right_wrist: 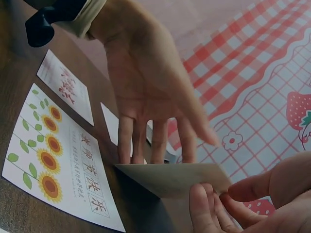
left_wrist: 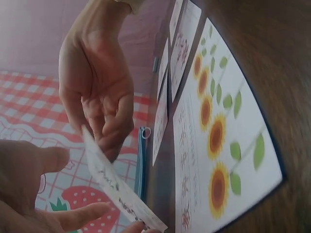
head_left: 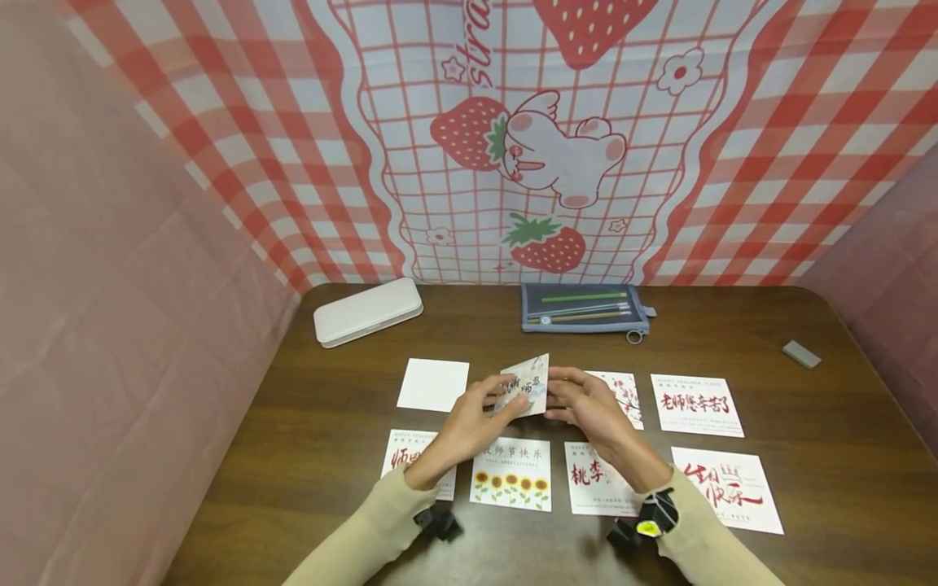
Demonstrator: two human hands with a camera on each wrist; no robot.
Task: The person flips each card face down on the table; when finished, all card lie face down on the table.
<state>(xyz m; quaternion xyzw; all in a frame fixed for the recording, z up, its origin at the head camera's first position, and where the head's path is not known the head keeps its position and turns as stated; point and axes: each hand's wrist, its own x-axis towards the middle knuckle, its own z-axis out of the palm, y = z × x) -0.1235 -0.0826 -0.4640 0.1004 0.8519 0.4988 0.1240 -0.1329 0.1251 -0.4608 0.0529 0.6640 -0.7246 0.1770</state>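
Holding card [head_left: 526, 386] by opposite edges, left hand [head_left: 469, 423] and right hand [head_left: 586, 407] fingers pinched on it. Raised above table [head_left: 806, 423], over sunflower card [head_left: 511, 475], probably tilted for reading its face.

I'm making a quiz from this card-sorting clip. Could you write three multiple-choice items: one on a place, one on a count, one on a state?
1. Where does the white case lie? A far left of the table B near right corner C on the cards
2. How many sunflowers on the sunflower card? A two B five C nine
3. The raised card is: A flat on the table B held by both hands C inside the pencil pouch

A: it sits at the back left. B: five blooms in a row. B: left hand and right hand pinch it above the table.
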